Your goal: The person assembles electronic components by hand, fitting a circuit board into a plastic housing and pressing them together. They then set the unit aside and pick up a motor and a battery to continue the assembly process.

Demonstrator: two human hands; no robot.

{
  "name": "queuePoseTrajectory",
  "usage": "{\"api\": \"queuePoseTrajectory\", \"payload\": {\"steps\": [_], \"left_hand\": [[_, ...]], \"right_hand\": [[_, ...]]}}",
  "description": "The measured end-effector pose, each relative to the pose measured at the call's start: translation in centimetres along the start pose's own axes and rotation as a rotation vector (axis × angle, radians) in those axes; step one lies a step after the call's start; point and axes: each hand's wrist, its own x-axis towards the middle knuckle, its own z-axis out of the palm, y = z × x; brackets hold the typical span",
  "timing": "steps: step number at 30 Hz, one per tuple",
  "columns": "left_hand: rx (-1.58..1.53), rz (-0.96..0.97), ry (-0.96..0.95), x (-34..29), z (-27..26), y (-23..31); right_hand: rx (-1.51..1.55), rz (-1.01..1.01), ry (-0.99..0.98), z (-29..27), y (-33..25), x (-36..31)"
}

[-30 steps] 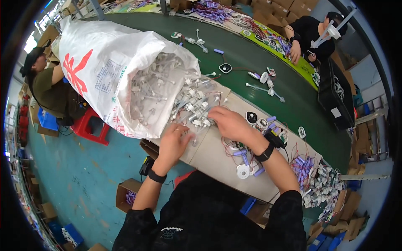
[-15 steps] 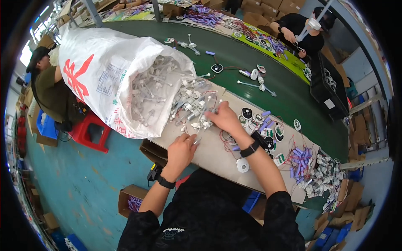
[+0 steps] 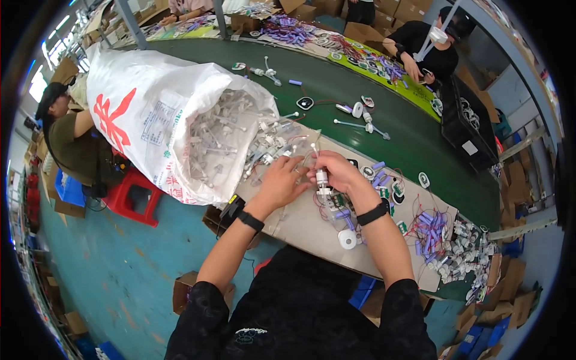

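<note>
1. Near the centre of the frame, a white-and-clear plastic part (image 3: 322, 177) is at the right hand (image 3: 336, 170), whose fingers appear closed around it.
2. Just beside it, the left hand (image 3: 282, 183) has bent fingers; whether they pinch anything, I cannot tell.
3. Left of centre, similar parts fill the mouth of a white sack (image 3: 141, 108).
4. The held part looks light and stiff, its smooth walls perhaps slippery; slender projections would probably snap first, so its thickest section seems the safest hold.
</note>
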Motion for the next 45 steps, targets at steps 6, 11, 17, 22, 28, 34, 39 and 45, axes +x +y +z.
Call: {"api": "queuePoseTrajectory", "payload": {"steps": [6,11,17,22,28,34,39,45], "left_hand": [[0.195,-0.017,-0.070,0.9,2.7,-0.4],[-0.075,-0.157,0.101,11.3,0.7,-3.6],[0.302,-0.337,-0.294,24.1,8.4,-11.2],[0.124,-0.288,-0.456,27.1,9.9,-14.5],[-0.165,-0.173,-0.274,30.3,8.3,-4.5],[-0.714,-0.309,-0.254,29.6,12.9,2.6],[-1.402,-0.573,-0.258,28.0,15.0,2.4],[-1.479,-0.477,-0.180,26.9,14.8,3.1]], "right_hand": [[-0.351,-0.138,-0.014,-5.5,-7.1,-2.7],[-1.030,-0.537,0.411,-10.9,-15.7,-5.7],[-1.018,-0.649,0.530,-24.2,-13.6,-1.8],[-1.420,-0.767,0.742,-28.9,-11.2,-0.9],[-1.265,-0.628,0.626,-28.8,-10.5,1.0],[-1.365,-0.946,0.571,-28.4,-9.8,3.0],[-0.948,-0.950,0.355,-24.1,-11.2,2.1],[-1.115,-0.738,0.518,-23.4,-11.3,2.1]]}}
